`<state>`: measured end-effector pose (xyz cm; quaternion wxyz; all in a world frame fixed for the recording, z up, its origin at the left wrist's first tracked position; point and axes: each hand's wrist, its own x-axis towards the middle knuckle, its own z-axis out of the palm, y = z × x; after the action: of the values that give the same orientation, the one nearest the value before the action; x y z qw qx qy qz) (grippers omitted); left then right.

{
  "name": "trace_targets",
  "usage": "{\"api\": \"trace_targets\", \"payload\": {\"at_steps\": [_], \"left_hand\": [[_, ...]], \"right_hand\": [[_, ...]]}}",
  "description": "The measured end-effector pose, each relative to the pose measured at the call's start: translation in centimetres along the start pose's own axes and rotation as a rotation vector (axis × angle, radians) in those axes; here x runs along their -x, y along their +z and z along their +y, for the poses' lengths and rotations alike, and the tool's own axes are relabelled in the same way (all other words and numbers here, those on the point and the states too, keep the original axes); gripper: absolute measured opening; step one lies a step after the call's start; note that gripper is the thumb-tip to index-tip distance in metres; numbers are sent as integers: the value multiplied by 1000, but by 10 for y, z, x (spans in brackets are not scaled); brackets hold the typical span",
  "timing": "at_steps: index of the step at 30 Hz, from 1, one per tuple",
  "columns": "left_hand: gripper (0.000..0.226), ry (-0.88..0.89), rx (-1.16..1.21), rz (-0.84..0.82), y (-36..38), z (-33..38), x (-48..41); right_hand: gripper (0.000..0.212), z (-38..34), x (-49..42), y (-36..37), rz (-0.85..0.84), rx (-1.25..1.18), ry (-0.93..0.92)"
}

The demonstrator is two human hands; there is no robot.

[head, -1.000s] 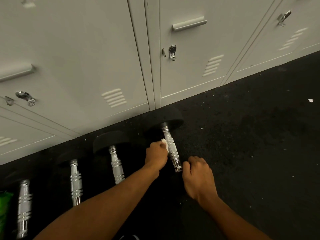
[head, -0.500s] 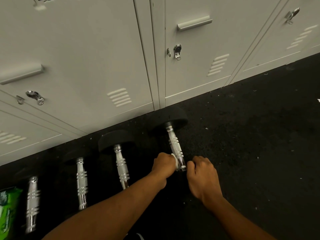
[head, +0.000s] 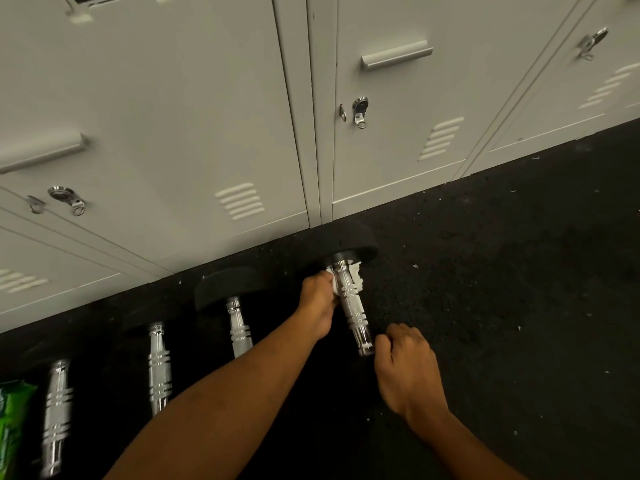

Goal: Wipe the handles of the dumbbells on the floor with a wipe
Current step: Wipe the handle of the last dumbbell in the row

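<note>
Head view looks down on a black floor (head: pixel 502 306) with a row of dumbbells (head: pixel 239 327) before grey lockers (head: pixel 173 116) at 12 o'clock. The left hand (head: pixel 318 299) curls its fingers, holding a white wipe (head: pixel 355 276) round the rightmost chrome handle (head: pixel 353 313) at its 12 o'clock end. The right hand (head: pixel 405 368) curls its fingers at the handle's 6 o'clock end; whether they grip it cannot be told. A green packet (head: pixel 14 420) lies at 8 o'clock.
</note>
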<state>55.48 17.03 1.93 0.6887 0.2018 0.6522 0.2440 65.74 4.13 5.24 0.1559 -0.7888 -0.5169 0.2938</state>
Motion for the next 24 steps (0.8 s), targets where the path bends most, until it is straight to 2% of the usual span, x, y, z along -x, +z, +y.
{"api": "trace_targets", "payload": {"at_steps": [10, 20, 24], "left_hand": [[34, 0, -105, -170, -16, -37, 23], [31, 35, -618, -248, -38, -56, 40], [31, 161, -774, -262, -46, -44, 52]], "right_hand": [[28, -1, 0, 1, -2, -6, 22], [28, -1, -2, 0, 0, 4, 43], [29, -1, -2, -1, -20, -6, 57]]}}
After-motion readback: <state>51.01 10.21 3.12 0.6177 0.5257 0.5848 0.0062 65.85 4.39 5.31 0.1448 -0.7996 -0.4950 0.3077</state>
